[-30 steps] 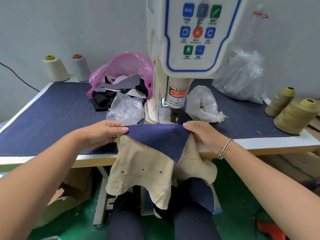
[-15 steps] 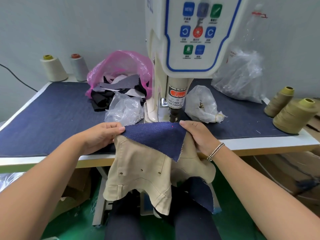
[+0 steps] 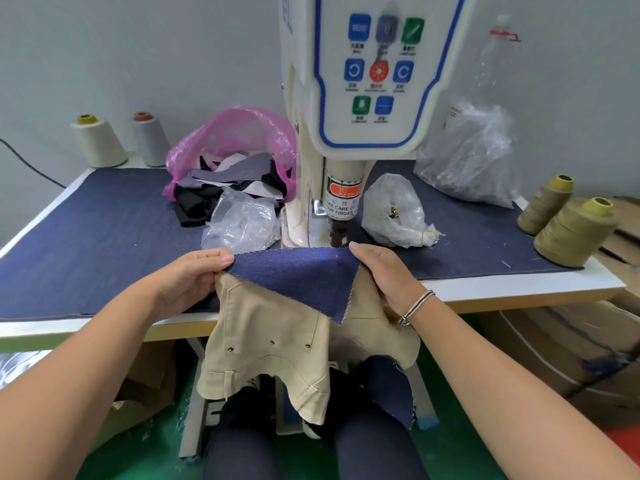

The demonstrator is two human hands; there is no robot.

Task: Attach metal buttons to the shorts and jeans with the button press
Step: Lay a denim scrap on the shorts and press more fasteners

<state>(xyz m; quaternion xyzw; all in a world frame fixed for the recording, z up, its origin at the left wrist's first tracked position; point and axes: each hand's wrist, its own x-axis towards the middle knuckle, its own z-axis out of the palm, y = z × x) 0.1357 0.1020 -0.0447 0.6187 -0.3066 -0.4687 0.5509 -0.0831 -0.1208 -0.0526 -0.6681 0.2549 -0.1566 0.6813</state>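
Note:
A triangular piece of dark blue denim lies stretched flat at the table's front edge, over beige shorts that hang down toward my lap and show small metal studs. My left hand pinches the denim's left corner. My right hand holds its right corner. The cream button press stands right behind, and its dark punch tip hangs just above the denim's far right edge, where a red laser dot shows.
Beside the press lie a pink bag of fabric scraps, a clear bag on the left, and a clear bag of metal buttons on the right. Thread cones stand at the back left and the right edge. Denim cloth covers the table.
Both hands have slid the denim and shorts a little forward, toward the press, so the red dot now falls on the denim's far right corner.

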